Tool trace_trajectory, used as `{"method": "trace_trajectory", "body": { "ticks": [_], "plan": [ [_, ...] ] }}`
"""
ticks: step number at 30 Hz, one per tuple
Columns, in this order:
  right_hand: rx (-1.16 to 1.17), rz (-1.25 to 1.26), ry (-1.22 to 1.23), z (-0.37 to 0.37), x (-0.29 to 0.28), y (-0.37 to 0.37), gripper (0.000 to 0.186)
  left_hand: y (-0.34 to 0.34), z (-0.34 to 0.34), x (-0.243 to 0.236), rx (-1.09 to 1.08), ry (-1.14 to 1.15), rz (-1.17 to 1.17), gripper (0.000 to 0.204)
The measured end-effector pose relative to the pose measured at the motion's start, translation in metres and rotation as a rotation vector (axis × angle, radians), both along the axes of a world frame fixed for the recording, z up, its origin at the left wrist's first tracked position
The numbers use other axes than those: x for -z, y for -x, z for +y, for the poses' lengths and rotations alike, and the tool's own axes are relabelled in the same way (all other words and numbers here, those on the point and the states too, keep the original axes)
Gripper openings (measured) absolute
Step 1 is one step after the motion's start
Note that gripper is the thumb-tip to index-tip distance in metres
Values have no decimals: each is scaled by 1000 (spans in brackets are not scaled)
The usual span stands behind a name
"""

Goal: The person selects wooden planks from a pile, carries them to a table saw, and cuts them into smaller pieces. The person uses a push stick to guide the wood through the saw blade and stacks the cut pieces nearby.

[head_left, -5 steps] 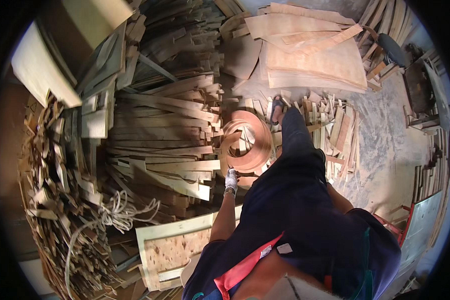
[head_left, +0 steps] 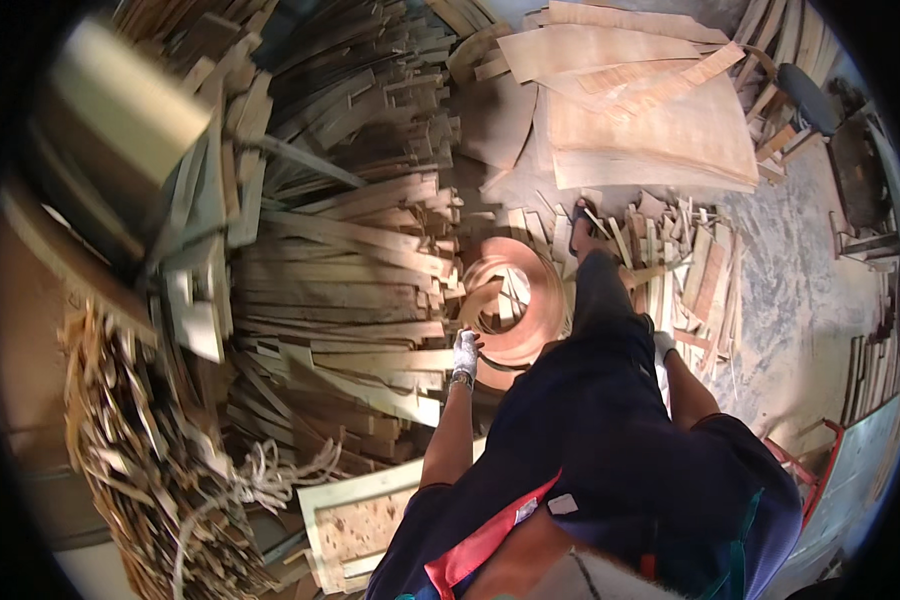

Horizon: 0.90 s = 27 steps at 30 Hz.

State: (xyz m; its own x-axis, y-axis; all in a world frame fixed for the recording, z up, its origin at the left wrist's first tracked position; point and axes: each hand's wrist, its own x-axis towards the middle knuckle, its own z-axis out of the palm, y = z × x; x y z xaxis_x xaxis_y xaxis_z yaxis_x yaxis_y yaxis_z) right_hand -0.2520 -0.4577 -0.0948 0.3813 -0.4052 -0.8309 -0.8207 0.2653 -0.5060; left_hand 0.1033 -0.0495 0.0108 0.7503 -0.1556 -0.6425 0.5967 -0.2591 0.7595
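Observation:
My left hand (head_left: 466, 350), in a white glove with bare-looking fingertips, reaches to the lower left edge of a stack of curved, ring-shaped reddish-brown wood pieces (head_left: 536, 315). Its fingers look slightly apart at that edge; no firm grip shows. A watch (head_left: 461, 379) is on the left wrist. My right hand (head_left: 663, 345), also in a white glove, hangs beside my leg. Most of it is hidden behind my dark clothing, so its fingers cannot be made out. Through the rings' opening, thin wood strips (head_left: 511, 295) are visible.
Long wooden boards (head_left: 340, 265) are piled left of the rings. Offcuts (head_left: 690, 270) lie to the right near my sandalled foot (head_left: 582, 225). Large thin sheets (head_left: 650, 130) are stacked ahead. A pale rope (head_left: 270, 475) rests on scrap sticks at left, near a framed panel (head_left: 360, 520).
The view has shifted, so the scene sits further right and slightly lower. My right glove now shows beside my leg. My left hand stays at the rings' edge.

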Motion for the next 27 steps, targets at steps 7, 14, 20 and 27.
{"method": "trace_trajectory", "body": {
  "ticks": [7,14,20,27],
  "plan": [
    [352,-226,265,-111,-28,-216,36,-130,-100,-14,106,-87,46,47],
    [10,-19,234,-169,-67,-319,40,-234,-194,-52,112,-285,12,33],
    [252,-21,-7,-227,-69,-312,24,-263,-294,-120,466,-552,-227,45],
    [479,-56,-183,-267,-63,-311,27,-278,-317,-112,283,-506,-119,42]
  ]
}}
